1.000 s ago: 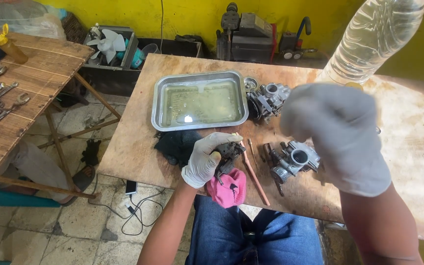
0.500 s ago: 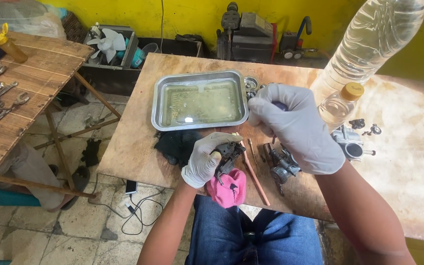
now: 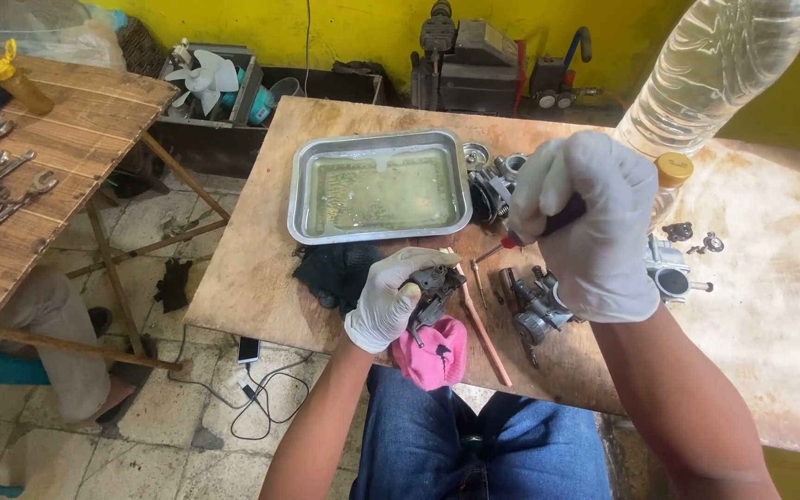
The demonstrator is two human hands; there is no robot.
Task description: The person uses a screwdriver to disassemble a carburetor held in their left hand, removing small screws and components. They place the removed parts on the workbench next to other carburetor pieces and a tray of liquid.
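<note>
Left hand [image 3: 389, 304], in a white glove, is wrapped tight around a small dark metal engine part [image 3: 433, 287], holding it just above the near edge of the wooden table [image 3: 261, 250]. The part sticks out of the fist on the thumb side, tilted toward the other hand. Right hand [image 3: 590, 222], also gloved, is closed around a screwdriver [image 3: 539, 227]; the dark handle is buried in the fist and only the red collar and thin shaft poke out below the fingers, aimed down and left at the part. The tip sits near the part, though whether it touches is hard to tell. A pink rag [image 3: 432, 354] lies right under the left hand at the table edge. A metal tray [image 3: 300, 199] of yellowish liquid sits beyond the hands, a black cloth [image 3: 331, 268] just in front of it. More metal parts [image 3: 537, 310] lie below the right hand.
</note>
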